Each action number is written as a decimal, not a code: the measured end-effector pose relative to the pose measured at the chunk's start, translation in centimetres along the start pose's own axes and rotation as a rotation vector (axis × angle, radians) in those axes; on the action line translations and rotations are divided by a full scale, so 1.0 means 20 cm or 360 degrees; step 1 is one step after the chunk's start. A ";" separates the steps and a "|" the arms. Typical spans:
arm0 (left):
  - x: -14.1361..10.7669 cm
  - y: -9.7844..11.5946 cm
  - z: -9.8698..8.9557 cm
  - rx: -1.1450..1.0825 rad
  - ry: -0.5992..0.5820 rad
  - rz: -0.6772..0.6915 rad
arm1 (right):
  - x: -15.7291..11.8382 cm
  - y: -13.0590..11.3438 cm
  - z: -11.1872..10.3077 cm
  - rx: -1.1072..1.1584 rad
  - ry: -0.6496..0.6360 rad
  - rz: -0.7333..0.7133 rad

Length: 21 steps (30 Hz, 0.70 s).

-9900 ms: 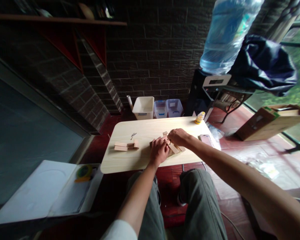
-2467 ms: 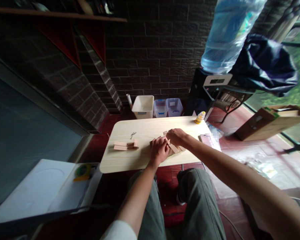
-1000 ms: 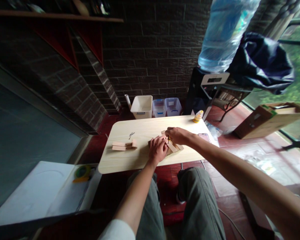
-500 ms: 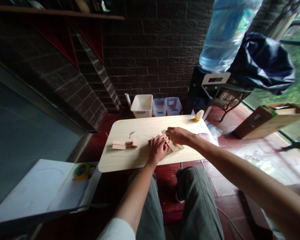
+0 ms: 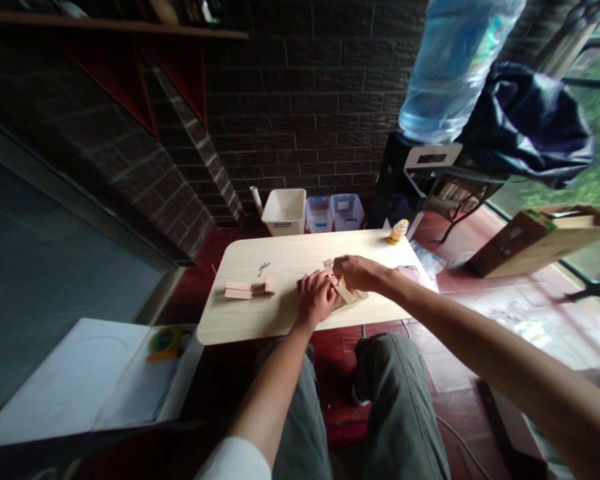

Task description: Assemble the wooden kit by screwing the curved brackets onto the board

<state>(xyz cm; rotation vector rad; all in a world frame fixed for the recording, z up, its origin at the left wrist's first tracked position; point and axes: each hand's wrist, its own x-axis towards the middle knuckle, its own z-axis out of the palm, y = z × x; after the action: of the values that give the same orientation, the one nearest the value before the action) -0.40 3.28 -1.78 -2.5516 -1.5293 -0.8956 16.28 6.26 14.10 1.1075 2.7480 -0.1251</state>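
Observation:
On the table's right half lies a wooden assembly (image 5: 349, 294) of pale boards, partly covered by both hands. My left hand (image 5: 316, 295) presses down on its left side with bent fingers, holding it against the tabletop. My right hand (image 5: 350, 270) is closed just above the assembly, beside the left fingers. A small yellowish bit shows below the right fist; what it grips is mostly hidden. To the left rest some loose wooden pieces (image 5: 249, 289), and behind them a few small dark screws or fittings (image 5: 263, 268).
The pale table (image 5: 220, 320) stands before my knees. A yellow-capped bottle (image 5: 398, 232) and a phone (image 5: 409, 272) lie toward its right end. Plastic bins (image 5: 284, 212) stand behind it by the brick wall. A water dispenser (image 5: 400, 180) is at back right, a cardboard box (image 5: 510, 247) further right.
My right fist has turned slightly over the assembly. My left hand and the wooden pieces stay in place.

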 end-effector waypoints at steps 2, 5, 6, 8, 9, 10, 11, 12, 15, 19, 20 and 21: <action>0.00 0.00 0.00 0.0002 0.0000 0.0002 | -0.02 0.00 -0.01 -0.0003 0.0011 0.0001; 0.00 0.00 0.00 0.0003 0.0009 0.0002 | -0.03 0.01 -0.01 0.0014 0.0038 0.0016; 0.00 0.00 0.00 0.0005 0.0012 0.0002 | -0.03 0.02 0.00 0.0011 0.0043 0.0017; 0.00 0.00 0.00 0.0007 0.0016 0.0004 | -0.02 0.03 0.03 -0.0021 0.0047 0.0008; 0.00 0.00 0.00 0.0008 0.0018 0.0005 | 0.00 0.03 0.05 -0.0045 0.0044 -0.0001; 0.00 0.00 0.00 0.0010 0.0020 0.0006 | 0.01 0.04 0.07 -0.0076 0.0043 -0.0004; 0.00 0.00 0.00 0.0014 0.0023 0.0005 | 0.03 0.04 0.09 -0.0103 0.0051 -0.0021; 0.00 0.01 0.00 0.0018 0.0027 0.0001 | 0.04 0.05 0.12 -0.0120 0.0074 -0.0041; 0.00 0.01 0.00 0.0027 0.0025 0.0004 | 0.08 0.07 0.17 -0.0143 0.0119 -0.0043; 0.00 0.01 0.00 0.0027 0.0013 0.0015 | 0.10 0.08 0.21 -0.0131 0.0115 -0.0012; 0.00 0.01 0.00 0.0026 0.0011 0.0016 | 0.10 0.08 0.21 -0.0122 0.0118 0.0000; 0.00 0.01 0.00 0.0026 0.0010 0.0018 | 0.10 0.08 0.21 -0.0109 0.0129 0.0012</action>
<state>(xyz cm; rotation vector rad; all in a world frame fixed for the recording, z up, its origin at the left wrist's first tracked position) -0.26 3.20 -1.73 -2.5415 -1.5123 -0.8854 16.53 8.06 9.52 1.1289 2.7952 0.0150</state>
